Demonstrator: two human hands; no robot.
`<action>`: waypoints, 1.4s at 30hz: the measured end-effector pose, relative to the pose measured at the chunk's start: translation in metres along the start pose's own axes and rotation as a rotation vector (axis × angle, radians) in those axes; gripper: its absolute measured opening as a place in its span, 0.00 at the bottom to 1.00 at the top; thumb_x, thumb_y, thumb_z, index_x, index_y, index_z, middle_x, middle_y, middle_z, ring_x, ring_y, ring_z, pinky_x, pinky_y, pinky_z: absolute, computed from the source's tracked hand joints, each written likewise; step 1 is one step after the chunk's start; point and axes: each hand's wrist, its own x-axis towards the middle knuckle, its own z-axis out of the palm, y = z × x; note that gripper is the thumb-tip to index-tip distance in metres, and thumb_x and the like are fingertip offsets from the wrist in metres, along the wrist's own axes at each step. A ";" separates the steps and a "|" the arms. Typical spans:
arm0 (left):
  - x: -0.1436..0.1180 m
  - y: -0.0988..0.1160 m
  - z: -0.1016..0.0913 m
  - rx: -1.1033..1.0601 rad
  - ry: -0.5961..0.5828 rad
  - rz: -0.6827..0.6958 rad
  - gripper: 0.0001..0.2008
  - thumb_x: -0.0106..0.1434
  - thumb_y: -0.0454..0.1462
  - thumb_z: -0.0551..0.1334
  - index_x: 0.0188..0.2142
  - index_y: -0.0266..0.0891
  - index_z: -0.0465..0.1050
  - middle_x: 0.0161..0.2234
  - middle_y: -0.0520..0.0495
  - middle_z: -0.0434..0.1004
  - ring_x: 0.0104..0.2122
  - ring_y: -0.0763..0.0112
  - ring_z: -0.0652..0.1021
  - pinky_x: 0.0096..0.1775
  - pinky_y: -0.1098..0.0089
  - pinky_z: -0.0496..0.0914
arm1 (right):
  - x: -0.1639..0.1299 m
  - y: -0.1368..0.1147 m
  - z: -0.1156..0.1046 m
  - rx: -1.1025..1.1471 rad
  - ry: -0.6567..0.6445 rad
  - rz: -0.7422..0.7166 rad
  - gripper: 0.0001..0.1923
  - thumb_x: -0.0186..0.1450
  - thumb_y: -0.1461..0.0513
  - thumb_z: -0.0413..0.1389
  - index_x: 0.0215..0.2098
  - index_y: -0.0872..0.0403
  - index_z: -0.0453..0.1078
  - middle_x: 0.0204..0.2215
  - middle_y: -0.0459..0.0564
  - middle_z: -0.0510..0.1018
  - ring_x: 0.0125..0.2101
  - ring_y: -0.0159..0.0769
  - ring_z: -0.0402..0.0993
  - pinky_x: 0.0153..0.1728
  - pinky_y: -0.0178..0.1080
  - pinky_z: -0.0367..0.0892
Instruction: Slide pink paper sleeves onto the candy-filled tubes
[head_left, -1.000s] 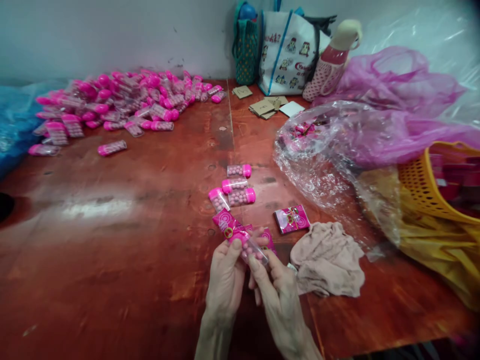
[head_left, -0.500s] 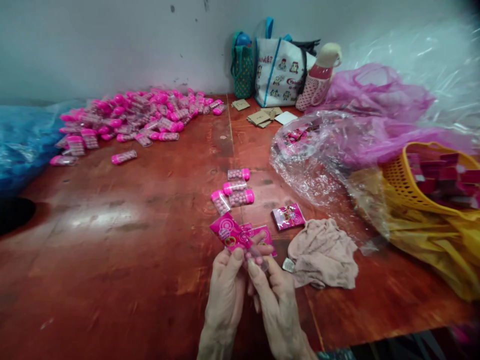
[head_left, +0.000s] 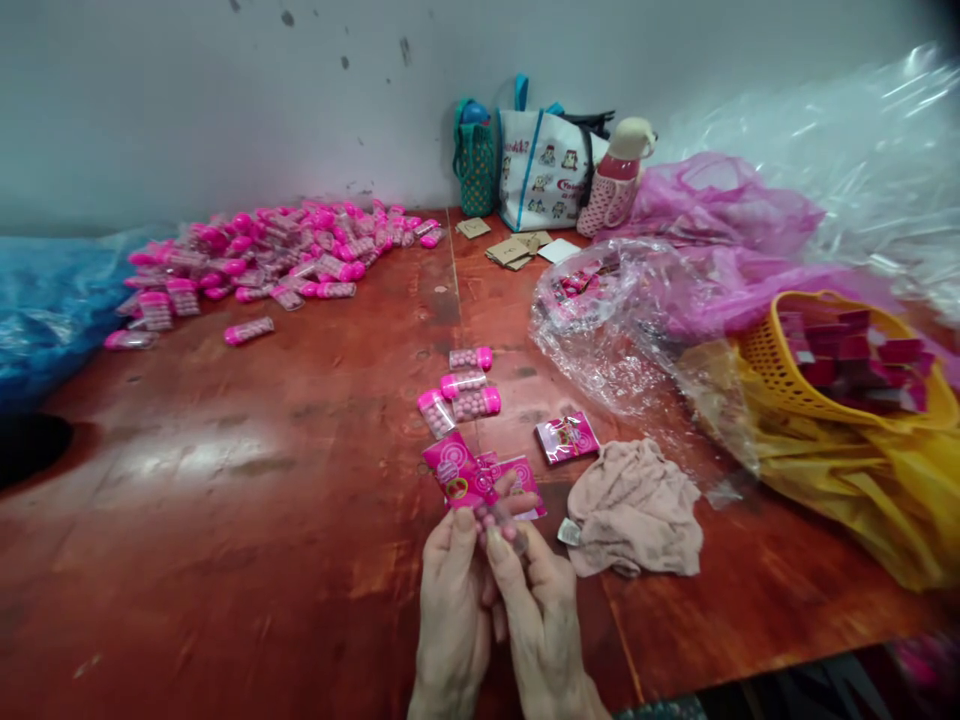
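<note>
My left hand [head_left: 454, 600] pinches a pink printed label [head_left: 456, 470] between thumb and fingers. Right beside it, my right hand [head_left: 544, 610] is closed on a small clear bottle of pink balls [head_left: 501, 527], which touches or overlaps the label's lower corner. Loose pink labels [head_left: 521, 475] lie on the table just beyond my fingers. Farther out are several small pink-capped bottles [head_left: 476, 403] filled with pink balls. To the right sits a stack of pink labels [head_left: 568, 437]. My fingers partly cover the held bottle.
A crumpled pale pink cloth [head_left: 634, 510] lies right of my hands. Farther right are a yellow basket [head_left: 757, 350] of pink pieces and clear plastic [head_left: 592, 350]. A heap of pink-capped bottles [head_left: 255, 255] is back left; a white bag [head_left: 544, 170] stands at the wall.
The whole view has shifted slightly, with the background sitting lower and the right-side things farther left. Both hands keep their hold on the label and bottle.
</note>
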 end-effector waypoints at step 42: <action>-0.001 -0.014 0.000 0.377 -0.042 0.080 0.12 0.49 0.38 0.69 0.34 0.37 0.74 0.26 0.50 0.74 0.23 0.76 0.72 0.22 0.78 0.66 | 0.028 -0.012 -0.018 0.566 0.080 0.281 0.19 0.57 0.51 0.58 0.21 0.56 0.63 0.09 0.36 0.61 0.06 0.18 0.51 0.04 0.22 0.50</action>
